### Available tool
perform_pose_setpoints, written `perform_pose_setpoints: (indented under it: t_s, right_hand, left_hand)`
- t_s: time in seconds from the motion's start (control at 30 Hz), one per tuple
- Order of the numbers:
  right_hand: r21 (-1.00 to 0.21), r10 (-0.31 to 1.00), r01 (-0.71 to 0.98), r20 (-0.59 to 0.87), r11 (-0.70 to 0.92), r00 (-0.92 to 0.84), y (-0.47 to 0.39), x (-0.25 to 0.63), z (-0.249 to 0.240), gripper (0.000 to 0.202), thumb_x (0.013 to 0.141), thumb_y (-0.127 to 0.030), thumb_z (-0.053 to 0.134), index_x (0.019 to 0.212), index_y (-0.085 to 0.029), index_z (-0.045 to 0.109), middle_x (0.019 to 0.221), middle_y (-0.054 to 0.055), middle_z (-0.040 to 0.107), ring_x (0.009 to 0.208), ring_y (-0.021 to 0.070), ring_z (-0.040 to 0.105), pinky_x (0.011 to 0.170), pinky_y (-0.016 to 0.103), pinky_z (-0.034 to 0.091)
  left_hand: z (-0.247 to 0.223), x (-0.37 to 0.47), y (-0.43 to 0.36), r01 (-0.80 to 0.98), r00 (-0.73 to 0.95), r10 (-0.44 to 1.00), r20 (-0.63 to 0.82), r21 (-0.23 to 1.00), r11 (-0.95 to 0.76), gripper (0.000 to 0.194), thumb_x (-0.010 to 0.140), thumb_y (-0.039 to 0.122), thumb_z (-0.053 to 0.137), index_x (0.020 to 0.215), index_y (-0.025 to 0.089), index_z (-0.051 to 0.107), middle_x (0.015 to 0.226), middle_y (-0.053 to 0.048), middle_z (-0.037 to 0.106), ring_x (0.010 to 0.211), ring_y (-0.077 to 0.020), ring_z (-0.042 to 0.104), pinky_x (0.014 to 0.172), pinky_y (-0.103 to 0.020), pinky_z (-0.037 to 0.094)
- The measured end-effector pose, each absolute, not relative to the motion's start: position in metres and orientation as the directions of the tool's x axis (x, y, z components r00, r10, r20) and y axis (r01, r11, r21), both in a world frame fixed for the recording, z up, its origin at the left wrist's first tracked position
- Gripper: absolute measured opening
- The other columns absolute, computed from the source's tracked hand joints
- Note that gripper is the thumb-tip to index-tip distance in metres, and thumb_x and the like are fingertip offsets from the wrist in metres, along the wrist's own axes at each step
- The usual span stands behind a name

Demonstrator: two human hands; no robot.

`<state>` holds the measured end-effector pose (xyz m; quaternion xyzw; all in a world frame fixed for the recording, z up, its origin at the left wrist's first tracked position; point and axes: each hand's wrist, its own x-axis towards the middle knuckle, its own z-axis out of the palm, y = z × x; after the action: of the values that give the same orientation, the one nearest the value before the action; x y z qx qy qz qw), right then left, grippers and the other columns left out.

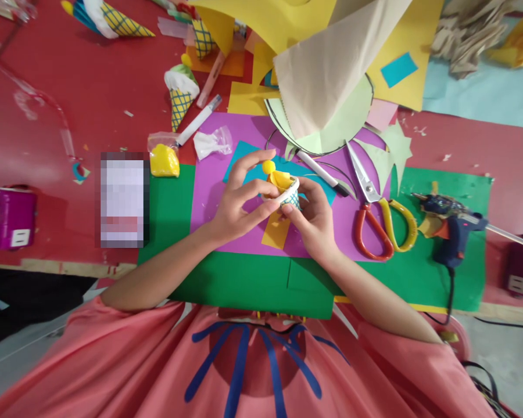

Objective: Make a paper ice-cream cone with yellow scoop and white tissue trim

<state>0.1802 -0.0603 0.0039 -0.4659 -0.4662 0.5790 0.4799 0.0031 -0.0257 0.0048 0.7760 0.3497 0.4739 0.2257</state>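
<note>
Between my hands is a small craft ice-cream cone [290,199], with a blue-checked body, a white rim, a yellow filling and a yellow ball [268,167] on top. My right hand [317,219] grips the cone's body between thumb and fingers. At the rim and the yellow filling, my left hand [239,203] pinches with thumb and middle finger while its index finger arches over the ball. Under them lie purple paper [209,232] and a yellow-orange strip [273,232]. A marker [320,171] lies just beyond my fingers.
Right of my hands are open scissors [368,197] and a hot glue gun [457,232] with a cord. Yellow clay in a bag [164,161], a white bag [212,143] and a finished cone [181,96] are left. Paper sheets [331,75] pile up at the back.
</note>
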Motion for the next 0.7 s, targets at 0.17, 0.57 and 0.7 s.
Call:
perform_pose_setpoints:
  t_s: [0.17,0.57,0.7]
  right_hand:
    - [-0.989,0.994,-0.127,-0.07,-0.08,-0.084,-0.0598,0.1807,0.0038,0.047,0.08,-0.041,0.077,0.119,-0.029,0.055,0.115,0.005,0.058,0.101,0.0192,0.06,0.08,0.034,0.057]
    - [-0.899,0.913,-0.275,-0.247,-0.34,-0.324,-0.0547,0.1832,0.0084,0.041,0.084,-0.05,0.07,0.11,-0.022,0.059,0.076,-0.001,0.066,0.059,0.0133,0.065,0.051,0.026,0.054]
    - [-0.975,0.972,-0.15,-0.132,-0.162,-0.192,-0.0576,0.1813,0.0053,0.04,0.082,-0.049,0.073,0.112,-0.026,0.059,0.114,0.006,0.069,0.105,0.0231,0.067,0.084,0.039,0.06]
  left_hand:
    - [0.006,0.0038,-0.0261,0.371,0.316,0.774,0.548,0.68,-0.633,0.015,0.096,0.041,0.054,0.094,0.028,0.06,0.144,0.0,0.049,0.135,-0.0227,0.05,0.113,-0.05,0.05]
    - [0.0039,0.0008,-0.0249,0.279,0.254,0.793,0.554,0.743,-0.609,0.027,0.096,0.055,0.046,0.103,0.033,0.059,0.144,0.0,0.049,0.136,-0.0231,0.049,0.116,-0.051,0.044]
    - [0.0049,0.002,-0.0243,0.322,0.23,0.776,0.587,0.706,-0.63,0.017,0.094,0.045,0.056,0.101,0.03,0.06,0.144,-0.001,0.049,0.135,-0.0232,0.05,0.114,-0.051,0.047]
